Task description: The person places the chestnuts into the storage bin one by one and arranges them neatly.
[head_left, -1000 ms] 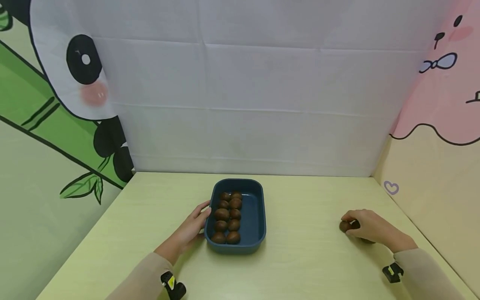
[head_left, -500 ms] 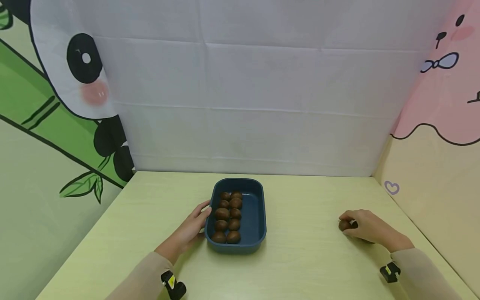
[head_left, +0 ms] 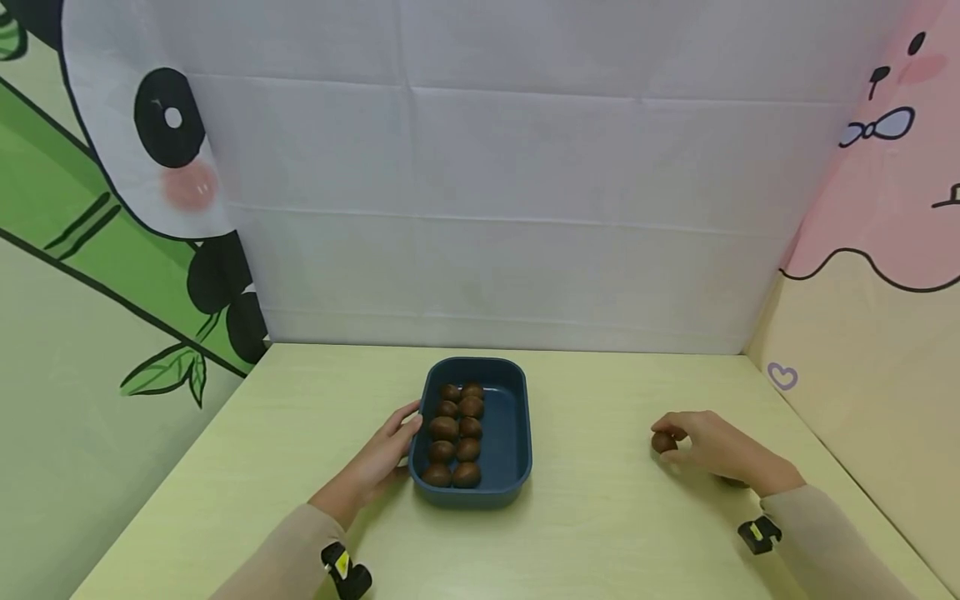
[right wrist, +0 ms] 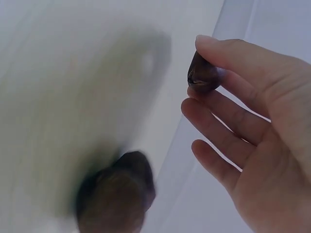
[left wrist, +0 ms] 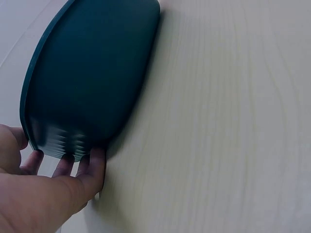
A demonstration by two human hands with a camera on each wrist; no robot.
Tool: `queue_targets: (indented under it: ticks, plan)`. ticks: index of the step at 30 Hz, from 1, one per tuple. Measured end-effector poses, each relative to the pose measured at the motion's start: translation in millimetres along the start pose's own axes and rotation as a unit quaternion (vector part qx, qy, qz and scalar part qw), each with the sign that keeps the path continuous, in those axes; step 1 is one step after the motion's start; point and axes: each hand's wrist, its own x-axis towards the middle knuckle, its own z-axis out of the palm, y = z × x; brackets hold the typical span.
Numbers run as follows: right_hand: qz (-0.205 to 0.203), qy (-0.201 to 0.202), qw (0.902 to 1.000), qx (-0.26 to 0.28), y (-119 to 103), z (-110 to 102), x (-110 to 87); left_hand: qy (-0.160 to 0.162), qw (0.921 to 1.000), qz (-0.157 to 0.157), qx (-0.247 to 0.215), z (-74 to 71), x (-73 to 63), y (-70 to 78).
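A dark blue rectangular box (head_left: pixel 506 433) stands on the table, with several brown chestnuts (head_left: pixel 443 429) in two columns along its left side. At its left wall, my left hand (head_left: pixel 378 458) holds the box, fingertips on the outer side and rim; the left wrist view shows the fingers (left wrist: pixel 95 167) against the ribbed wall. Off to the right, my right hand (head_left: pixel 708 446) pinches one chestnut (right wrist: pixel 204 75) between thumb and fingertips, its pointed end showing. Other chestnuts (right wrist: pixel 116 201) lie on the table below that hand, mostly hidden by the wrist in the head view.
The pale yellow table (head_left: pixel 585 517) reaches back to a white cloth wall (head_left: pixel 510 167). A panda-print panel (head_left: pixel 112 292) borders the left side, and a pink and cream panel (head_left: pixel 877 333) the right. The box's right half shows bare floor.
My right hand has moved left with a chestnut in its fingertips, away from the chestnuts under the wrist. The left hand and box have stayed put.
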Motion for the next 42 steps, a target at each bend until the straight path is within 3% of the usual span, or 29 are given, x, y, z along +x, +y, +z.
queue_targets:
  ticks: [6,14,26,33,42]
  plan:
    - [-0.063,-0.013,0.9977,0.021,-22.9,-0.8,21.1,0.002,1.0000,-0.001,0.003,1.0,0.1,-0.9]
    - [-0.110,-0.033,0.9927,0.037,-64.3,0.2,44.7,-0.001,1.0000,0.001,0.002,1.7,0.5,-1.0]
    - [-0.193,-0.088,0.9703,0.117,-122.3,3.3,78.3,0.000,1.0000,0.001,0.006,2.4,1.1,-0.5]
    - [-0.215,-0.120,0.9654,0.086,-149.9,14.6,100.5,-0.001,1.0000,0.000,0.008,1.2,1.1,-0.4]
    - [-0.230,-0.155,0.9605,0.025,-167.8,41.8,125.8,0.000,0.9999,-0.002,0.014,1.3,0.4,0.2]
